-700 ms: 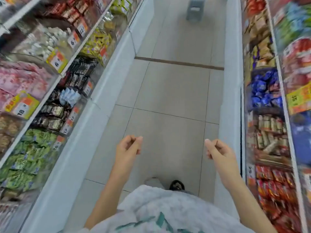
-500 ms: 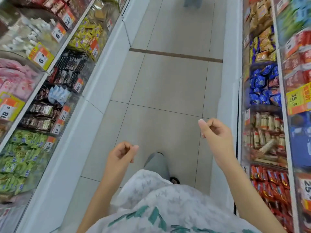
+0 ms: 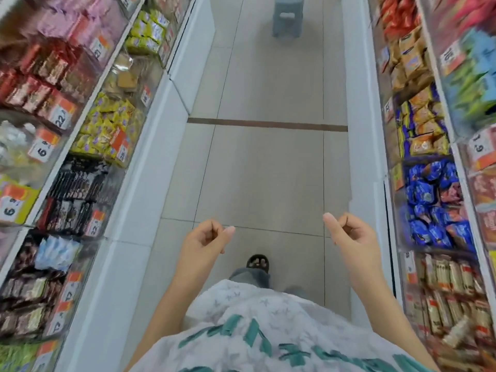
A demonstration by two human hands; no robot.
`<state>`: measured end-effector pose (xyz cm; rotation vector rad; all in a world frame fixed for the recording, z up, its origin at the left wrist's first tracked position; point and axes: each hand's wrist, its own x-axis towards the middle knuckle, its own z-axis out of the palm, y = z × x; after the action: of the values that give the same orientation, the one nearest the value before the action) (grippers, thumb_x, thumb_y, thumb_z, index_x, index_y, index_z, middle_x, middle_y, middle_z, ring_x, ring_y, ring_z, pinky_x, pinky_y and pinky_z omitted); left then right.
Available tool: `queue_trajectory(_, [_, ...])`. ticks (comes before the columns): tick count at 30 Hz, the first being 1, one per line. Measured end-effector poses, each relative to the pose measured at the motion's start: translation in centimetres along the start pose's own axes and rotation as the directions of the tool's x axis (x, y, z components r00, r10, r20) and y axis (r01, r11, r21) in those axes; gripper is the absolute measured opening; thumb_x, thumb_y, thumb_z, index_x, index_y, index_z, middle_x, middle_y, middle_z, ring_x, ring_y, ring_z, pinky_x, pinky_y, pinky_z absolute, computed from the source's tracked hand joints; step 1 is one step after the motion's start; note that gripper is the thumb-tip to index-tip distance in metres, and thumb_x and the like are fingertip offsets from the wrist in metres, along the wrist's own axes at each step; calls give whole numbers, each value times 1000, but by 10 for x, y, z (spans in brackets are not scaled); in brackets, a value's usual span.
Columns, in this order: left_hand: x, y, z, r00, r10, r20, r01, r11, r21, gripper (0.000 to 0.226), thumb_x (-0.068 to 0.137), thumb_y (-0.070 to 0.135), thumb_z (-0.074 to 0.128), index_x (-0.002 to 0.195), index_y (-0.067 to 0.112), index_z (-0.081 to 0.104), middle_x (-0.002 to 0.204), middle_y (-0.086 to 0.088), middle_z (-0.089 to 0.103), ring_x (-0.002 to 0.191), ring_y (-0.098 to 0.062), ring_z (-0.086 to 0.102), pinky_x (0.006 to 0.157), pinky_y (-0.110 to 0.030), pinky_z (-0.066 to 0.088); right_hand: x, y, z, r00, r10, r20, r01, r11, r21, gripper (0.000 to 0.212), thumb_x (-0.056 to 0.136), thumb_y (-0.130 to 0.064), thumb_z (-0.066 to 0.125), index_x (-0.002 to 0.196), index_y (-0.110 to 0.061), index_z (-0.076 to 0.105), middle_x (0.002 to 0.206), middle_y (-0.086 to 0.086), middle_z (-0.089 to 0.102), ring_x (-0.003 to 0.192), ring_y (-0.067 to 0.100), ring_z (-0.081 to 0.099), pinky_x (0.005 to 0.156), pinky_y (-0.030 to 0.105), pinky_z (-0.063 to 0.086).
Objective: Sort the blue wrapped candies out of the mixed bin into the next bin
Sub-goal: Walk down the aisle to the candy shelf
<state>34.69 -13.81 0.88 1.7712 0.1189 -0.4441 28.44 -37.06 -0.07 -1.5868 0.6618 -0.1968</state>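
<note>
Blue wrapped candies (image 3: 429,208) fill most of the mixed bin (image 3: 400,210) on the shelf rack to the person's right, with a few reddish-brown packets among them. Relative to that bin, right hand (image 3: 351,237) hovers just beside its front, over the aisle floor (image 3: 263,170); left hand (image 3: 206,241) sits further off, mid-aisle. Both hands: fingers loosely curled, holding nothing. Sorting not started, I'd judge. Risks: grabbing a reddish packet along with blue ones since they're mixed tight; which neighbour counts as "next bin" is unclear (bin of gold sticks (image 3: 451,285) on the near side, orange packs (image 3: 426,124) on the far side). Bin's clear front lip could catch the wrist. Aisle is narrow but open; grey stool (image 3: 287,17) stands well beyond.
</note>
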Motion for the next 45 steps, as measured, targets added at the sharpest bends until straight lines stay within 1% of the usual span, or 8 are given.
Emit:
queue_trajectory(7, [191, 107, 69, 986, 147, 73, -145, 989, -41, 21, 86, 12, 65, 73, 15, 49, 60, 9, 49, 56, -5, 46, 62, -17, 43, 102, -10, -32, 986, 124, -113, -124, 992, 7, 40, 87, -16, 62, 63, 9, 41, 61, 14, 35, 55, 14, 31, 50, 16, 28])
queue_trajectory(11, [283, 155, 114, 979, 197, 51, -192, 977, -88, 18, 87, 7, 62, 78, 20, 53, 69, 9, 56, 61, -6, 50, 64, -17, 46, 191, -23, -46, 985, 136, -103, -137, 991, -5, 57, 69, -48, 73, 61, 3, 48, 53, 6, 44, 51, 8, 38, 50, 17, 32])
queue_trajectory(16, [364, 184, 144, 994, 80, -72, -83, 996, -43, 26, 85, 15, 64, 66, 17, 47, 59, 6, 48, 56, -9, 42, 60, -20, 39, 338, -62, -57, 996, 82, 32, -80, 994, -69, 38, 87, -7, 62, 52, -14, 48, 51, 0, 44, 52, 11, 39, 54, 23, 33])
queue_trajectory(21, [432, 201, 157, 992, -21, -124, 21, 1000, 0, 38, 86, 14, 64, 61, 11, 36, 56, -2, 26, 49, -9, 23, 48, -21, 22, 504, -138, -42, 986, -52, 159, 61, 997, -55, 39, 89, -13, 61, 60, 2, 39, 58, 11, 34, 57, 16, 33, 59, 30, 28])
queue_trajectory(27, [549, 229, 168, 987, -83, -138, 82, 997, -14, 32, 84, 7, 65, 62, 7, 41, 51, 4, 33, 46, -6, 27, 44, -15, 26, 685, -207, -4, 971, -154, 181, 157, 988, -5, 51, 75, -46, 62, 62, -1, 42, 57, 5, 41, 59, 17, 39, 59, 21, 33])
queue_trajectory(34, [767, 317, 188, 999, -32, -39, 31, 999, -32, 32, 82, 10, 70, 63, 9, 43, 48, 9, 36, 46, -6, 29, 45, -16, 27, 868, -244, 35, 982, -114, 152, 123, 991, -52, 53, 73, -53, 63, 63, -5, 46, 59, 9, 44, 59, 15, 41, 59, 20, 34])
queue_trajectory(40, [958, 418, 240, 991, 62, 121, -64, 998, 12, 31, 82, 9, 68, 63, 16, 44, 51, 13, 40, 50, -6, 35, 50, -15, 30, 982, -262, 34, 1000, -6, 1, 6, 999, -45, 41, 84, -16, 65, 59, 2, 37, 57, 12, 32, 53, 11, 30, 50, 18, 25])
queue_trajectory(45, [1095, 507, 295, 962, 205, 182, -195, 978, -69, 25, 82, 6, 68, 69, 18, 49, 60, 12, 49, 55, -4, 43, 57, -13, 37, 1054, -252, 11, 986, 113, -123, -119, 992, -48, 41, 84, -7, 65, 57, 4, 35, 56, 14, 31, 53, 14, 29, 49, 20, 24])
